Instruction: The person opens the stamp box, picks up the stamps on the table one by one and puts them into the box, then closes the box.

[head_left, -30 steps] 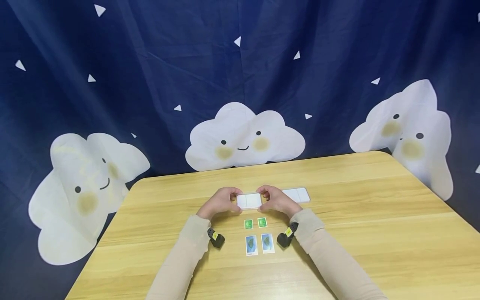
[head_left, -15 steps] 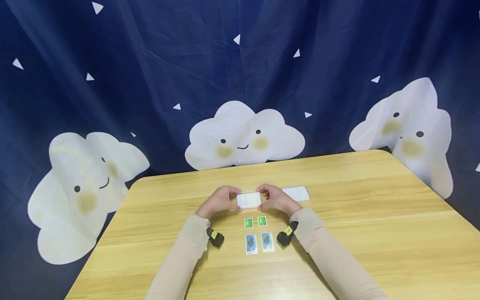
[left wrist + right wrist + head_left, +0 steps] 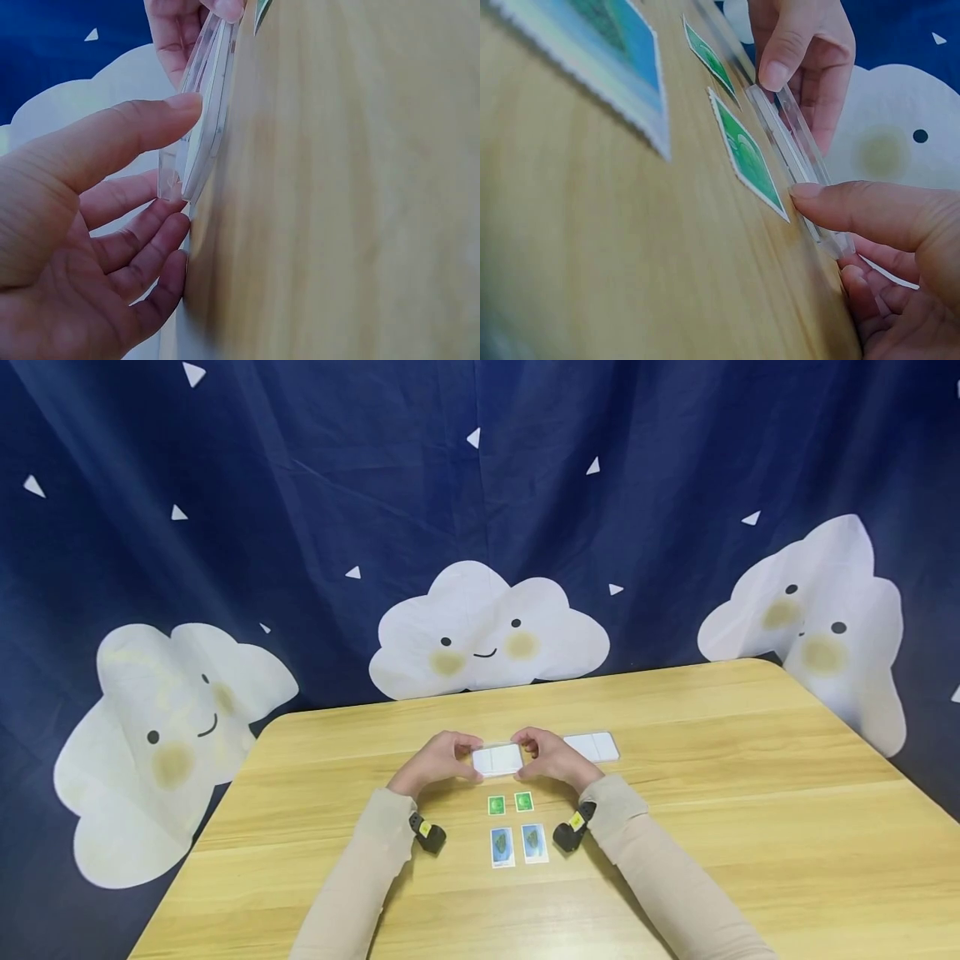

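Observation:
A small clear plastic case [image 3: 497, 761] with a white inside, crossed by a dividing line, lies between both hands near the middle of the wooden table. The left hand [image 3: 442, 758] pinches its left end, thumb on the near edge and fingers on the far one. My right hand [image 3: 552, 758] grips the right end in the same way. In the left wrist view, the case's clear cover [image 3: 168, 176] stands slightly apart from the white-filled part [image 3: 201, 154]. Nearer me lie two green stamps [image 3: 497, 805] side by side, and below them two blue stamps [image 3: 502, 847] with a dark shape.
Another white-filled flat case [image 3: 592, 747] lies behind the right wrist, partly hidden by the right hand. The table [image 3: 750, 827] reaches back to a dark blue curtain [image 3: 315, 527] printed with white clouds. Each wrist carries a small black camera [image 3: 427, 833].
Both hands keep their hold in nearly the same place. The case's clear edge shows a little more along its far side, and the view has shifted slightly.

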{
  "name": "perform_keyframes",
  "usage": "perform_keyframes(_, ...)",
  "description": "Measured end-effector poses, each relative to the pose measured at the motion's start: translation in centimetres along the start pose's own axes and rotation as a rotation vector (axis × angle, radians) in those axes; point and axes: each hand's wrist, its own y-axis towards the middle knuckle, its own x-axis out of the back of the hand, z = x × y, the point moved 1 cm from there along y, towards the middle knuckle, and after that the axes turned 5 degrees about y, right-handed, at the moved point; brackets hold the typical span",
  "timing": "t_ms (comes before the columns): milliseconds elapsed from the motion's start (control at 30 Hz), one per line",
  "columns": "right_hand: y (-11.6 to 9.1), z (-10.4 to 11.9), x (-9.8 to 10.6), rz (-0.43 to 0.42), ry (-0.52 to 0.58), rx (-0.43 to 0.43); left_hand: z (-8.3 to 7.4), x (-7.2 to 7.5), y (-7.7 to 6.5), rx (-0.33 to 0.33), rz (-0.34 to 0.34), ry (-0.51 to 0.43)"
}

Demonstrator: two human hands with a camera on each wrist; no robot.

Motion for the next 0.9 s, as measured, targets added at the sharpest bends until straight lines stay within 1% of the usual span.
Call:
perform_keyframes(167,0.1,-0.1,0.0,0.009,0.006,0.007,0.1,0.1,-0.1,0.040,-0.026,-0.010)
perform_keyframes(267,0.1,-0.2,0.1,0.012,0.013,0.014,0.1,0.2,-0.1,0.051,-0.037,-0.007)
perform_keyframes(633,0.1,-0.1,0.0,0.004,0.016,0.012,0.0,0.7,-0.3,0.028,-0.046,0.013)
perform_keyframes(900,0.1,-0.1,0.0,-0.001,0.004,0.011,0.1,1.2,-0.6,0.042,-0.057,0.008)
